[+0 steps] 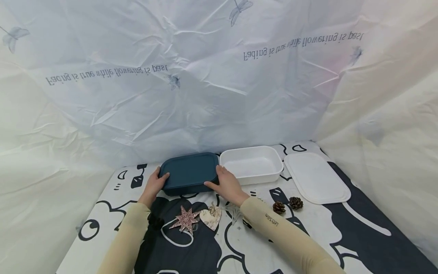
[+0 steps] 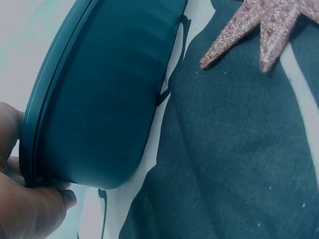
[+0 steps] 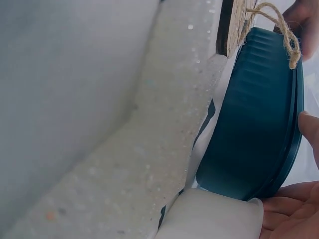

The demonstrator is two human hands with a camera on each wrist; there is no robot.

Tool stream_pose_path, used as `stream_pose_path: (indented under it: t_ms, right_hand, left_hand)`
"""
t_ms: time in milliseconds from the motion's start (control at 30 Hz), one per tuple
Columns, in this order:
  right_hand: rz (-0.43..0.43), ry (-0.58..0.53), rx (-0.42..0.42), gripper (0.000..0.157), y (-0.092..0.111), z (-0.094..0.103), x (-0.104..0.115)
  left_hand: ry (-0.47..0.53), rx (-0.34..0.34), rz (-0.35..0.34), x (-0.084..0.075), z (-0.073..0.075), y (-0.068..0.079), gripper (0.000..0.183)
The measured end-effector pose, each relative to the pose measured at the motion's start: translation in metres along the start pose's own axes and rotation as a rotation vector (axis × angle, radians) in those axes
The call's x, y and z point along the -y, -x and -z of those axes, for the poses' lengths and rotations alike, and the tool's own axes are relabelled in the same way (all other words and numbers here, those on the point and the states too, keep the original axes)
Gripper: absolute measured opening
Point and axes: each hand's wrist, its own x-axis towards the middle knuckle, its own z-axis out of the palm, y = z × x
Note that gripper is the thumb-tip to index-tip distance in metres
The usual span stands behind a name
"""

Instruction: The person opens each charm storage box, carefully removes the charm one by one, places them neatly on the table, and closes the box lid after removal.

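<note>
A dark teal storage box (image 1: 189, 173) with its lid on stands at the back of the cloth-covered table. My left hand (image 1: 153, 187) grips its left end; in the left wrist view the fingers (image 2: 35, 209) curl around the rim. At the opposite end my right hand (image 1: 230, 185) holds the box, thumb over the lid edge and fingers along the side, close to the white box. Just right of it is an open white box (image 1: 251, 163); its inside looks bare. A white lid (image 1: 316, 178) lies flat farther right.
In front of the teal box lie a glittery pink star (image 1: 186, 219) and a pale wooden heart (image 1: 210, 217) with twine. Two pine cones (image 1: 278, 207) sit beyond my right forearm. A whitish, partly hidden ornament (image 1: 233, 212) is beside that sleeve. Hanging sheets (image 1: 205, 95) enclose the table.
</note>
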Motion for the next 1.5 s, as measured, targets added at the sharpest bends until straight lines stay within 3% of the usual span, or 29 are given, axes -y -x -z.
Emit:
stream_pose_path:
  t_ms: [733,1500]
  right_hand:
    - [0.027,0.051,-0.020,0.087,0.002,0.001,-0.001]
    - [-0.007,0.112,0.053,0.086,-0.002,0.011,0.007]
  left_hand:
    - [-0.040,-0.021,-0.008,0.000,-0.004,0.001,0.074]
    - [-0.112,-0.025,-0.025,0.001,-0.004,0.004,0.075]
